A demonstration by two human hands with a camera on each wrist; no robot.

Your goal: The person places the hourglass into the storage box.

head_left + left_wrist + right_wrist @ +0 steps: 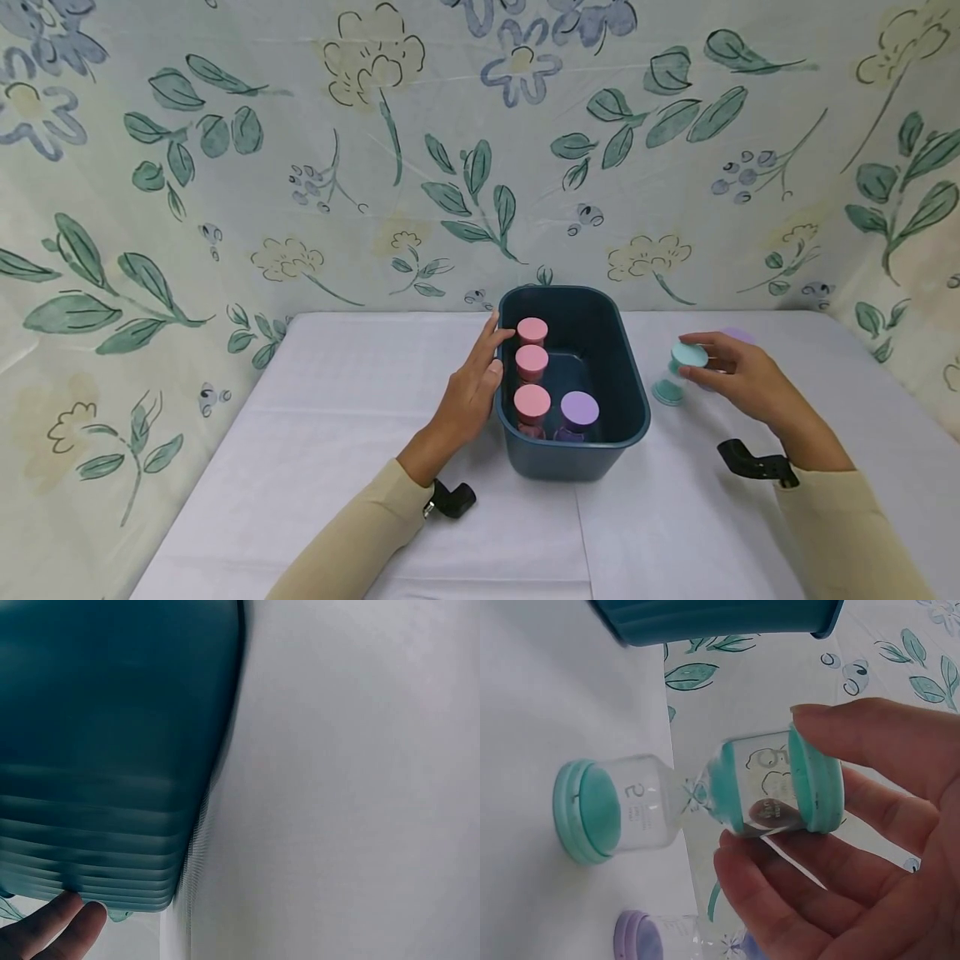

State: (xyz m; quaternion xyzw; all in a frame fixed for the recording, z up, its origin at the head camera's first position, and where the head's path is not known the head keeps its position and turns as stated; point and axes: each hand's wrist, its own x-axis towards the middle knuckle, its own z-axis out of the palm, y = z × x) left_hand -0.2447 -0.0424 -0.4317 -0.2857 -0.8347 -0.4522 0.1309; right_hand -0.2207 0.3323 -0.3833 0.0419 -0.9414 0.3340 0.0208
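Observation:
My right hand (742, 375) pinches the upper end of a teal sand timer (687, 356) to the right of a dark blue bin (567, 462). In the right wrist view the sand timer (697, 791) is clear glass with teal caps and teal sand in both bulbs; thumb and fingers grip one cap and the glass beside it. My left hand (468, 396) rests against the bin's left wall, fingers extended along it near the rim. The left wrist view has two fingertips (82, 926) at the ribbed wall of the bin (97, 750).
Three pink-capped timers (532, 360) stand in a row along the bin's left side, with a purple-capped timer (579, 411) at its near right. Another purple timer (649, 937) stands beside the teal one, mostly behind my right hand in the head view. White cloth (360, 417) covers the table; floral fabric hangs behind.

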